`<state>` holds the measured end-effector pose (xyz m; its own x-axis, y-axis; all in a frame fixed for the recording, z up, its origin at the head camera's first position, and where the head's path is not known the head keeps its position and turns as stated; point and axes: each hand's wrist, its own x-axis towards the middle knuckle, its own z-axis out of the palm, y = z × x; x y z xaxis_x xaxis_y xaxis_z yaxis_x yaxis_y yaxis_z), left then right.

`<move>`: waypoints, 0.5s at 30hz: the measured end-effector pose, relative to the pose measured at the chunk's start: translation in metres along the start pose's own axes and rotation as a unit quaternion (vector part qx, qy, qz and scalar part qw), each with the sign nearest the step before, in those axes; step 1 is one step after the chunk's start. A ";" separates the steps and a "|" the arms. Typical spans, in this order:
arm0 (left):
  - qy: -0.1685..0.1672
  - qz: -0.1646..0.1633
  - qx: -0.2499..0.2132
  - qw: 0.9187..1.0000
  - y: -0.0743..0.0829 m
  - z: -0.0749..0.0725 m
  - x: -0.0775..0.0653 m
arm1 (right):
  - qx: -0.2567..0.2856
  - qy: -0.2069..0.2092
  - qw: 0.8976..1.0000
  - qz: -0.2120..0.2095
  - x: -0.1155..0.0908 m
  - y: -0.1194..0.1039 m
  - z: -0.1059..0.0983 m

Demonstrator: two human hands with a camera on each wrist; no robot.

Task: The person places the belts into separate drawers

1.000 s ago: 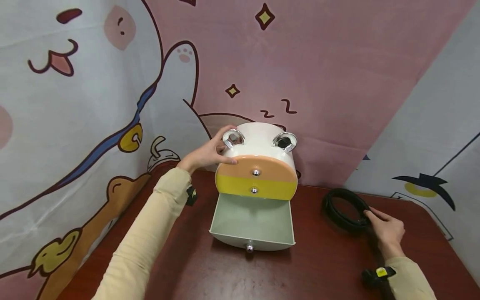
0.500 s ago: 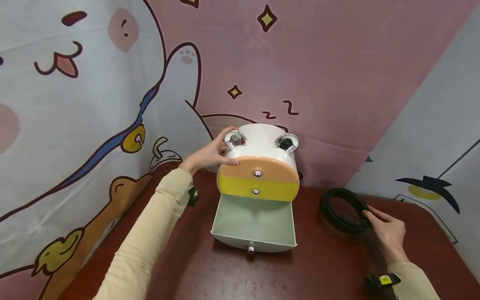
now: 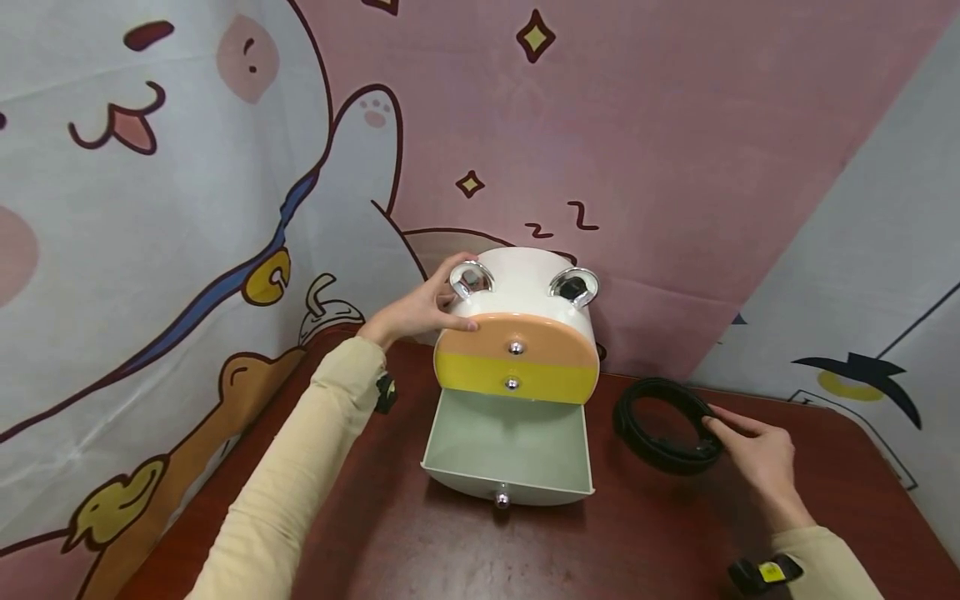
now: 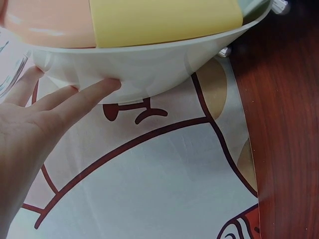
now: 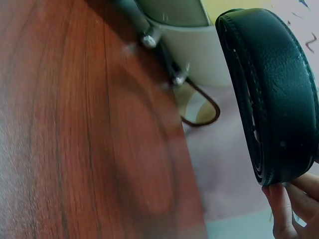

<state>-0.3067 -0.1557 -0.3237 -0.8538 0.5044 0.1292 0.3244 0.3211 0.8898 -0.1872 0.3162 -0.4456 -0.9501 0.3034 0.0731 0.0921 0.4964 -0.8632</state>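
A small drawer box (image 3: 517, 287) with a white body and round silver-rimmed eyes stands on the table. Its orange drawer (image 3: 551, 337) and yellow drawer (image 3: 551, 379) are closed, while the pale green bottom drawer (image 3: 506, 433) is pulled out and holds nothing. My left hand (image 3: 417, 311) rests on the box's left side, thumb at the orange front. In the left wrist view, straight, spread fingers (image 4: 92, 98) press the white wall. To the right of the box, my right hand (image 3: 757, 458) pinches a coiled black leather belt (image 5: 279, 94) by its edge, raised over the table.
The reddish-brown wooden table (image 3: 420, 554) runs back to a cartoon-printed cloth (image 3: 637, 125) hanging behind and at both sides. A silver knob (image 3: 502, 499) sticks out from the pulled-out drawer's front.
My right hand has brought the coiled belt left, closer to the box; its dangling end is no longer visible in the head view. My left hand stays on the box.
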 end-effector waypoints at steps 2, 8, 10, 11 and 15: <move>0.001 -0.002 0.001 1.000 0.000 0.000 -0.001 | -0.015 -0.007 1.000 -0.010 -0.003 -0.005 0.002; -0.001 -0.001 0.003 1.000 0.001 0.001 -0.001 | -0.064 -0.015 0.996 -0.056 -0.010 -0.020 0.005; -0.001 -0.002 0.005 1.000 0.001 0.001 -0.001 | -0.067 -0.019 0.995 -0.073 -0.013 -0.025 0.007; 0.000 -0.004 0.008 1.000 0.002 0.001 -0.001 | -0.068 -0.021 0.994 -0.079 -0.013 -0.027 0.007; 0.002 -0.010 0.015 1.000 0.003 0.000 -0.002 | -0.070 -0.030 0.992 -0.103 -0.017 -0.035 0.010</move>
<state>-0.3039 -0.1559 -0.3215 -0.8620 0.4938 0.1143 0.3200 0.3555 0.8782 -0.1778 0.2853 -0.4219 -0.9687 0.1366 0.2074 -0.0698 0.6518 -0.7552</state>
